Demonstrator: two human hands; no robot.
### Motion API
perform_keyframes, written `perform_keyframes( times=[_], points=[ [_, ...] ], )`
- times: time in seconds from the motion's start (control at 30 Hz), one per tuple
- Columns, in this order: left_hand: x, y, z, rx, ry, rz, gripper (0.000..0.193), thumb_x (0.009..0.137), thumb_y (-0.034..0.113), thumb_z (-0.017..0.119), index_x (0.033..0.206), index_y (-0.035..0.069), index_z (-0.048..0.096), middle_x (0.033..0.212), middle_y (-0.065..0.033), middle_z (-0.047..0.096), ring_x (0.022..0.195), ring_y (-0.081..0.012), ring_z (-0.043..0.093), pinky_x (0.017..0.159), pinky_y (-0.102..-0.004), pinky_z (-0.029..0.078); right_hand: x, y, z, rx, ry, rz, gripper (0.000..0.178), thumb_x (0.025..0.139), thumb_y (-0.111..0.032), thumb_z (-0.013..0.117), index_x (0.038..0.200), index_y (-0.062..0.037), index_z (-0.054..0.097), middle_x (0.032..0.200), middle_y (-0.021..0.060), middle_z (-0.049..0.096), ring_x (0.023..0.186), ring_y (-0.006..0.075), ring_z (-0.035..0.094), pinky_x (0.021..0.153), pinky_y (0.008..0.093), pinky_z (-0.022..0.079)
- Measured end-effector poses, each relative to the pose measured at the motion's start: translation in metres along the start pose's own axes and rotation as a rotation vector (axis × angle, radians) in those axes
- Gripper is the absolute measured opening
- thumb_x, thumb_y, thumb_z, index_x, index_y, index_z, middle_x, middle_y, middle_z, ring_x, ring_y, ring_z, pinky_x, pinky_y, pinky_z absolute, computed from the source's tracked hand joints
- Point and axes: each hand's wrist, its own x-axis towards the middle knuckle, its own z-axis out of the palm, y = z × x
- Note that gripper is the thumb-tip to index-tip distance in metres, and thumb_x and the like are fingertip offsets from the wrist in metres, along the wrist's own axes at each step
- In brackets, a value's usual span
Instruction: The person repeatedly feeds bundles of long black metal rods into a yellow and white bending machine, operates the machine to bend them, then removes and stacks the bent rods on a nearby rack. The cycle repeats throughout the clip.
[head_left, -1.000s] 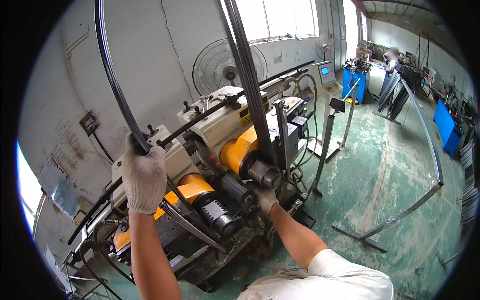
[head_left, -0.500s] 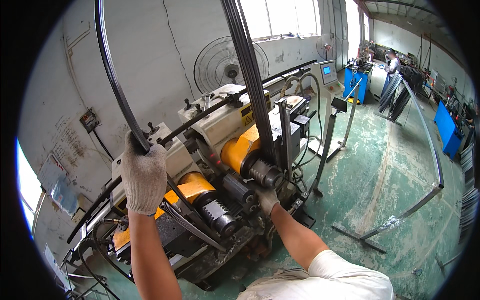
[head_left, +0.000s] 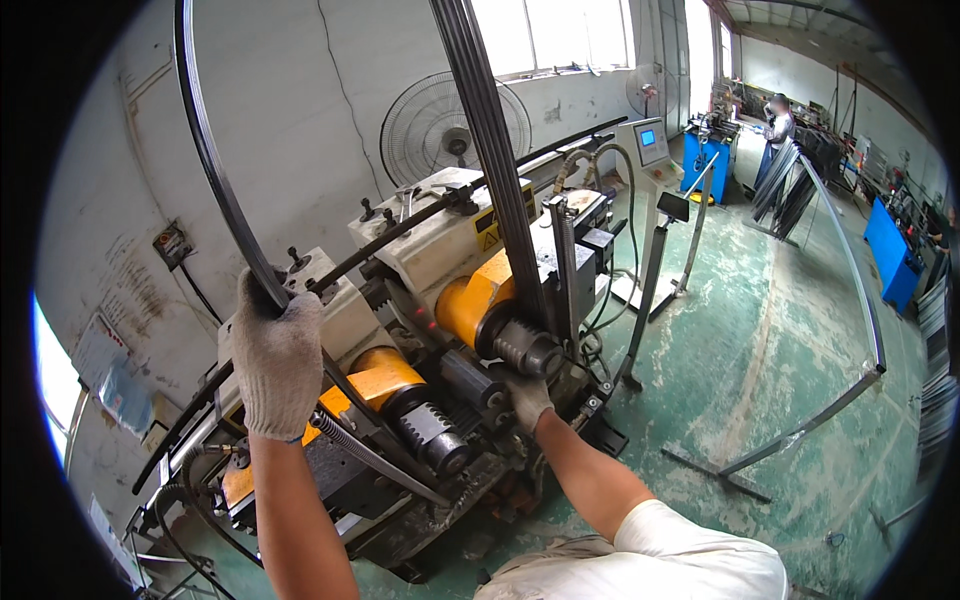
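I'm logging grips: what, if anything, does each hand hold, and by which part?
The left hand holds a long dark bar, low on its visible upper stretch. The right hand is at the machine, fingers hidden; its hold cannot be told.

Left hand (head_left: 277, 365) gloved, raised, closed in a grip; left forearm (head_left: 300, 520) bare, near vertical. Right hand (head_left: 527, 398) gloved, lower, extended forward, grip unclear; right forearm (head_left: 590, 468) bare, slanting up-left.
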Motion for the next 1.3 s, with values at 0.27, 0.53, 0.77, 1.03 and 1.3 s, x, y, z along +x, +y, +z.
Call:
perform_keyframes(
  times=[0.27, 0.53, 0.77, 1.03, 1.3],
  points=[
    [0.000, -0.003, -0.005, -0.037, 0.031, -0.058, 0.023, 0.099, 0.015, 0.071, 0.115, -0.001, 0.065, 0.085, -0.0046, 0.067, 0.074, -0.0154, 0.058, 0.069, -0.0345, 0.051, -0.005, -0.004, 0.008, -0.099, 0.052, -0.107, 0.053, 0.102, -0.031, 0.074, 0.145, 0.0004, 0.070, 0.134, 0.0162, 0.076, 0.123, 0.0287, 0.072, 0.107, 0.0413, 0.055],
    [-0.001, -0.004, -0.017, -0.057, -0.142, -0.133, 0.037, 0.091, 0.016, 0.078, 0.121, -0.004, 0.070, 0.091, -0.0034, 0.070, 0.082, -0.0132, 0.064, 0.076, -0.0306, 0.053, 0.009, 0.046, -0.020, 0.015, 0.039, -0.087, 0.035, 0.101, -0.019, 0.073, 0.129, 0.0012, 0.079, 0.121, 0.0125, 0.081, 0.113, 0.0273, 0.075, 0.100, 0.0417, 0.057],
    [-0.006, -0.003, -0.047, -0.008, -0.275, -0.181, 0.047, 0.092, 0.029, 0.086, 0.124, -0.003, 0.073, 0.101, -0.0059, 0.075, 0.095, -0.0173, 0.069, 0.091, -0.0330, 0.057, -0.004, 0.038, -0.001, -0.068, 0.043, -0.102, 0.034, 0.103, -0.019, 0.072, 0.131, -0.0004, 0.078, 0.124, 0.0119, 0.081, 0.114, 0.0274, 0.074, 0.104, 0.0422, 0.051],
    [-0.001, -0.014, -0.047, 0.193, -0.307, -0.005, 0.043, 0.099, 0.030, 0.084, 0.124, -0.003, 0.075, 0.106, -0.0117, 0.076, 0.099, -0.0202, 0.073, 0.092, -0.0358, 0.061, 0.005, 0.043, -0.008, 0.201, -0.019, 0.026, 0.035, 0.105, -0.026, 0.074, 0.130, -0.0014, 0.077, 0.122, 0.0081, 0.079, 0.107, 0.0198, 0.070, 0.102, 0.0396, 0.053],
    [0.001, -0.040, -0.069, 0.640, -0.396, 0.546, 0.048, 0.082, 0.001, 0.091, 0.127, 0.014, 0.081, 0.124, -0.0091, 0.083, 0.118, -0.0286, 0.082, 0.106, -0.0405, 0.069, 0.001, 0.047, -0.003, 0.211, -0.047, 0.002, 0.040, 0.100, -0.018, 0.070, 0.135, 0.0008, 0.075, 0.126, 0.0077, 0.078, 0.105, 0.0209, 0.071, 0.097, 0.0407, 0.056]
  ],
)
